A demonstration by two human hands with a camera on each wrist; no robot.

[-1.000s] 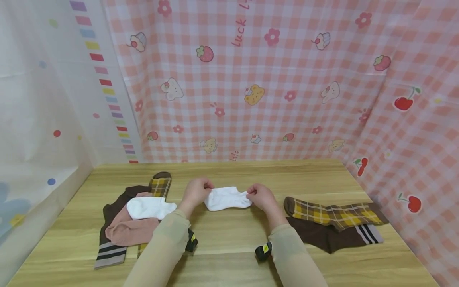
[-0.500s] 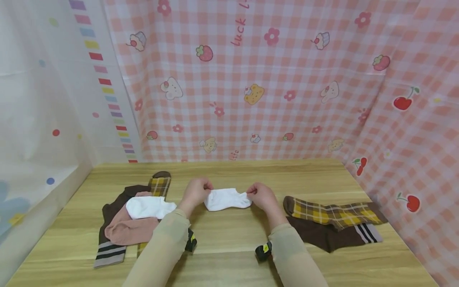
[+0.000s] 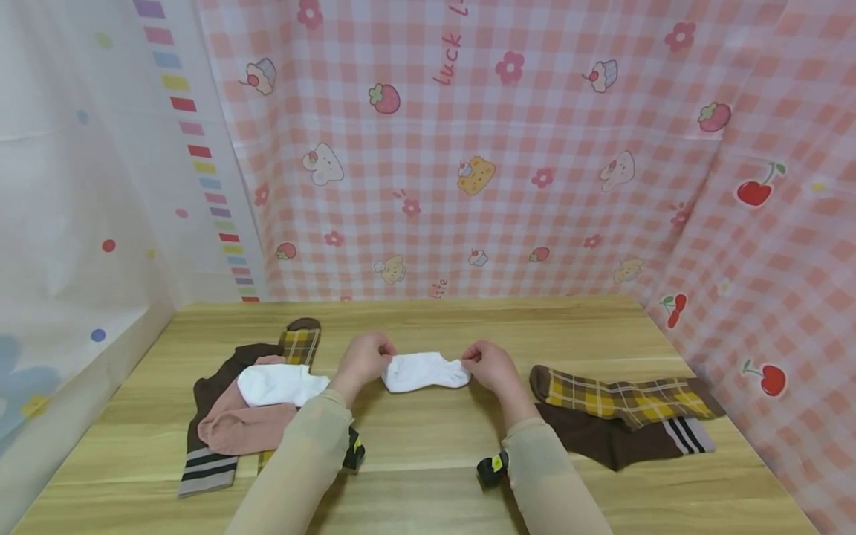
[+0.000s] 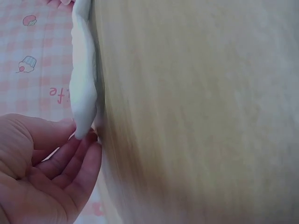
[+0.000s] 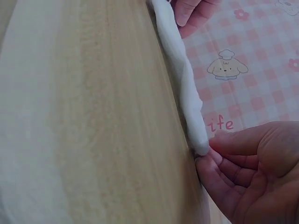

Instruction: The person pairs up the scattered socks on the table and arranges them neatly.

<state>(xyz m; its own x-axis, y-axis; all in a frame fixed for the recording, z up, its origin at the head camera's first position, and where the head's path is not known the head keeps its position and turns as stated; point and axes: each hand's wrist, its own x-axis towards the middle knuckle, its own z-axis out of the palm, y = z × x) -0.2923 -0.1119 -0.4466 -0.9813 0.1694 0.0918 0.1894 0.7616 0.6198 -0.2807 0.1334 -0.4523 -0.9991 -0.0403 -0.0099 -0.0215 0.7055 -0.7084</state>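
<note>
A white ankle sock (image 3: 424, 371) lies flat at the middle of the wooden table, stretched lengthwise between both hands. At its left end my left hand (image 3: 364, 362) pinches the fabric between thumb and fingers. My right hand (image 3: 493, 369) pinches the opposite end, by the sock's opening. From the left wrist view, the sock (image 4: 84, 70) appears edge-on as a thin strip close to the tabletop. The right wrist view shows the thumb and fingertips of the right hand (image 5: 254, 168) at the sock's near end.
On the left, a second white ankle sock (image 3: 277, 385) tops a pink sock (image 3: 247, 429), a brown striped sock (image 3: 210, 461) and a yellow plaid sock (image 3: 301, 345). On the right, another plaid sock (image 3: 628, 401) overlaps a brown sock (image 3: 602, 442). A checked curtain (image 3: 428, 148) hangs behind.
The sock's far edge near my left hand has settled slightly lower and flatter. Both hands stay in nearly the same place, still pinching the ends.
</note>
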